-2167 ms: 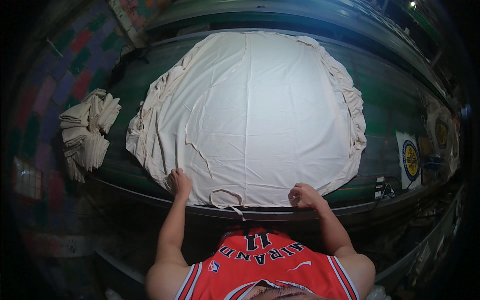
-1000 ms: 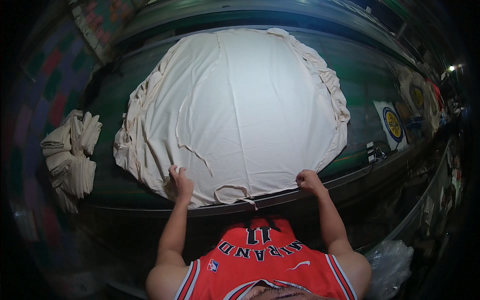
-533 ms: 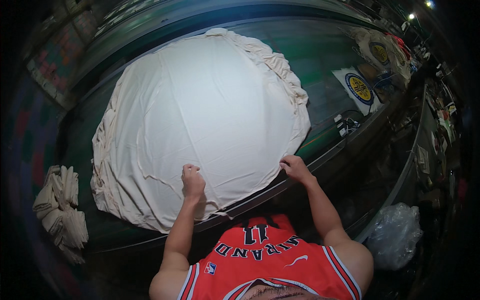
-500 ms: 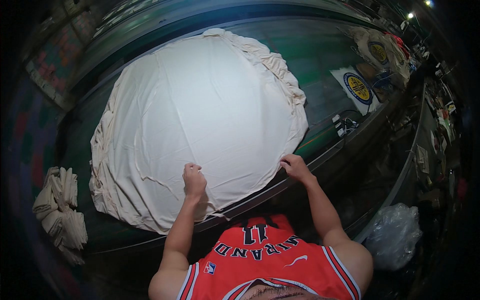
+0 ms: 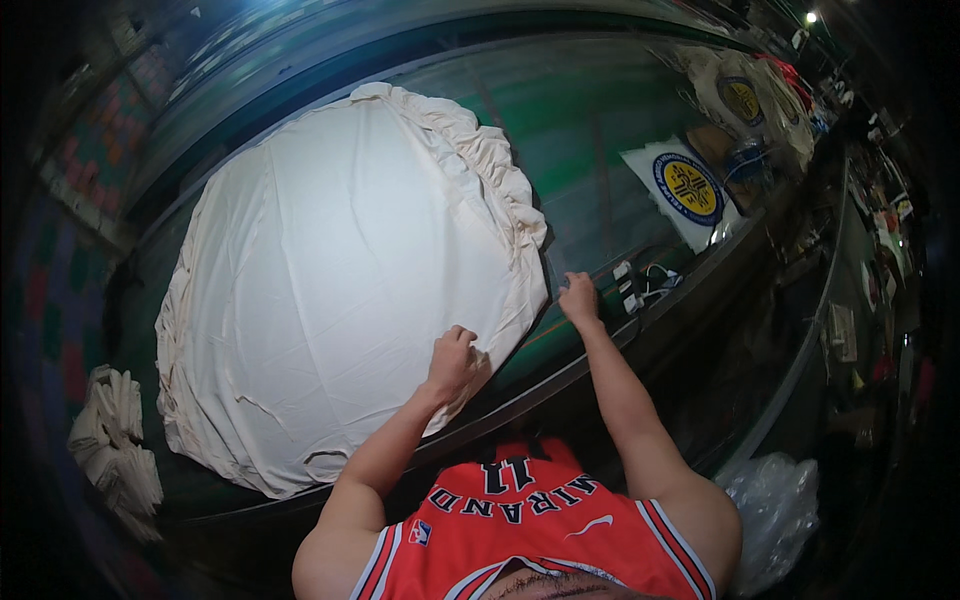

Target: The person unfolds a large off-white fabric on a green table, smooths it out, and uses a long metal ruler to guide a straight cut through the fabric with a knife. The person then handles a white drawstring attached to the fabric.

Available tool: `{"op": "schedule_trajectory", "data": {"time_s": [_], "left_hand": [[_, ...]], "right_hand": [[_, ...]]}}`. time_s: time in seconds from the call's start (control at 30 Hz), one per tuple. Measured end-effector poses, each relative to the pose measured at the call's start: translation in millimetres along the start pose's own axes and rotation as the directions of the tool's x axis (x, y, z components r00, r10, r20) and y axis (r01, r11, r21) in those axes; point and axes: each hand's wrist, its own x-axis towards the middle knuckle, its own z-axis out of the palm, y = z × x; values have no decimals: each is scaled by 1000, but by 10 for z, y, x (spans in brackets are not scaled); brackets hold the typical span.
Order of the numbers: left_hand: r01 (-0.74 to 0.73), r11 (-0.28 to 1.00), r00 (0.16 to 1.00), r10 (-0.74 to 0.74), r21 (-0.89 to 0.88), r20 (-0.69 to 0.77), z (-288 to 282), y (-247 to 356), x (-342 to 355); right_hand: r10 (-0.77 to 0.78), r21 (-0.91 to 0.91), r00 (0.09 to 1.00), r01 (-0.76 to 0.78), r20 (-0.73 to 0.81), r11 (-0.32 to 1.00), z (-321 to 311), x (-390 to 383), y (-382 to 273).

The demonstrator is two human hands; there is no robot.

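Observation:
A large rounded sheet of cream cloth (image 5: pixel 350 260) lies spread over the dark green tabletop, its far, left and right borders gathered into ruffles. My left hand (image 5: pixel 455 362) rests at the cloth's near right part, fingers curled closed on the fabric, with a shadowed fold beside the wrist. Just off the right border is my right hand (image 5: pixel 578 298), above the table. Its fingers are loosely bent, nothing shows in them, and it does not touch the cloth. A short loop of cord or cloth edge lies at the near border.
Folded cream cloths (image 5: pixel 112 445) are stacked at the left. To the right lie a power strip with cables (image 5: pixel 640 285), a white sheet with a round blue and yellow emblem (image 5: pixel 690 190) and piled sacks (image 5: pixel 745 100). A clear plastic bag (image 5: pixel 770 510) sits at the lower right.
The cloth appears shifted left in the view. My left hand has moved right across it. My right hand has let go of the cloth's edge and moved up and away from it.

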Motion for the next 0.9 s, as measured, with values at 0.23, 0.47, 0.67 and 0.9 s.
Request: {"op": "schedule_trajectory", "data": {"time_s": [0.23, 0.47, 0.67, 0.9], "left_hand": [[109, 993, 994, -107, 38, -33, 11, 36, 23], [362, 930, 917, -343, 61, -202, -204, -207, -433], [491, 871, 848, -478, -1, -231, -286, -272, -660], [485, 871, 830, -487, -81, -270, -308, -218, -656]], "right_hand": [[101, -75, 993, -96, 64, 993, 111, 387, -125], [126, -160, 979, -99, 162, 982, -88, 674, -31], [269, -110, 906, -246, 328, 963, -175, 992, -21], [268, -172, 909, -223, 319, 959, -53, 1037, -31]]}}
